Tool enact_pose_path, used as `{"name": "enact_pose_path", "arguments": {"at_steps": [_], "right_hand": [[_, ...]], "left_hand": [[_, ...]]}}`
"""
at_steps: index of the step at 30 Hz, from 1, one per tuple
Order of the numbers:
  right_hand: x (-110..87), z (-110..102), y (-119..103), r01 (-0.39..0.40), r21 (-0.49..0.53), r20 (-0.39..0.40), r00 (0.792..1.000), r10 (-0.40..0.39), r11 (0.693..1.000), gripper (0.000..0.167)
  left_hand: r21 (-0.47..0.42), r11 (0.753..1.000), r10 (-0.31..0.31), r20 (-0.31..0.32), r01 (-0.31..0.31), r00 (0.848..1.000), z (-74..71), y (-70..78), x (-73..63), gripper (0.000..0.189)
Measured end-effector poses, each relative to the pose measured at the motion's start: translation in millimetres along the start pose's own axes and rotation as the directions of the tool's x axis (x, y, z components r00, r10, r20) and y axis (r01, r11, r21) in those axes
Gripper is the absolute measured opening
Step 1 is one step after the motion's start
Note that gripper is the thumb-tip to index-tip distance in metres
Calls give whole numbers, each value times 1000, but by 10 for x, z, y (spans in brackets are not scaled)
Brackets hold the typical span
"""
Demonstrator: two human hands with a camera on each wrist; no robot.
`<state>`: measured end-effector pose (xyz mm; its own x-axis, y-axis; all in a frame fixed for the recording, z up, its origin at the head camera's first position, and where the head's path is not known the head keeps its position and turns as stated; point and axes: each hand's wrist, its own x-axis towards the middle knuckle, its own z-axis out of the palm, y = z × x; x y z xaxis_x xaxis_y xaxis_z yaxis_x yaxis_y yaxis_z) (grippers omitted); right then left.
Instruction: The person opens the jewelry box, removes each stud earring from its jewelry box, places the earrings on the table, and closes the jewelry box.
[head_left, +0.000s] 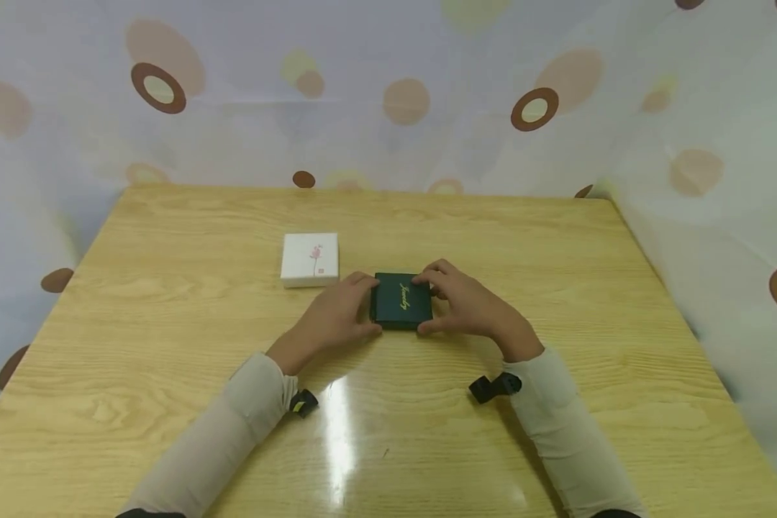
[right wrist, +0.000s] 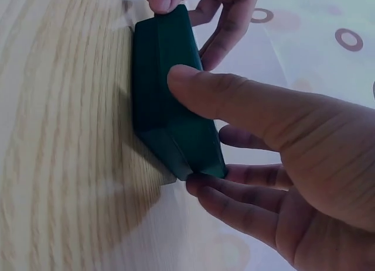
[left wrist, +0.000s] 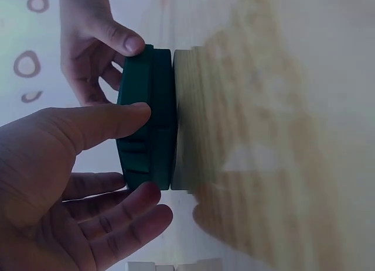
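A dark green jewelry box [head_left: 402, 302] with gold lettering on its lid lies flat at the middle of the wooden table. From its left side my left hand [head_left: 338, 314] grips it, thumb on the near edge and fingers at the far left corner. My right hand [head_left: 469, 302] holds the opposite side, with the thumb at the near right corner and fingers around the far right one. The left wrist view has the left thumb against the green box [left wrist: 143, 148]. In the right wrist view, the right thumb presses the box's side [right wrist: 170, 54], and the lid looks closed.
A white square box [head_left: 310, 257] with a pink flower print sits behind and left of the green one. The wooden table [head_left: 168, 302] reaches back to a patterned cloth backdrop [head_left: 362, 129]. Another stretch of cloth [head_left: 719, 216] hangs along the right side.
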<state>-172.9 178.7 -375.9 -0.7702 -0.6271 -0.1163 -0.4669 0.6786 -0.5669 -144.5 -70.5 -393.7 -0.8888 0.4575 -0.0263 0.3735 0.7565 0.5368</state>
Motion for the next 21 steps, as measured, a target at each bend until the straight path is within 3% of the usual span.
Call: {"name": "enact_pose_path", "arguments": {"at_steps": [7, 11, 15, 21], "right_hand": [[-23, 24, -93, 28, -16, 29, 999, -28, 999, 80], [-31, 41, -153, -7, -108, 23, 1000, 10, 994, 94], [-28, 34, -180, -43, -183, -11, 999, 41, 982, 109], [54, 105, -182, 2, -157, 1, 1000, -2, 988, 104]], "left_hand": [[0, 1000, -11, -1, 11, 1000, 17, -2, -138, 74], [-9, 1000, 6, -12, -7, 1000, 19, -30, -191, 79], [-33, 999, -4, -16, 3, 1000, 6, -60, -174, 91], [-154, 986, -65, 2, 64, 998, 28, -137, -124, 101]]}}
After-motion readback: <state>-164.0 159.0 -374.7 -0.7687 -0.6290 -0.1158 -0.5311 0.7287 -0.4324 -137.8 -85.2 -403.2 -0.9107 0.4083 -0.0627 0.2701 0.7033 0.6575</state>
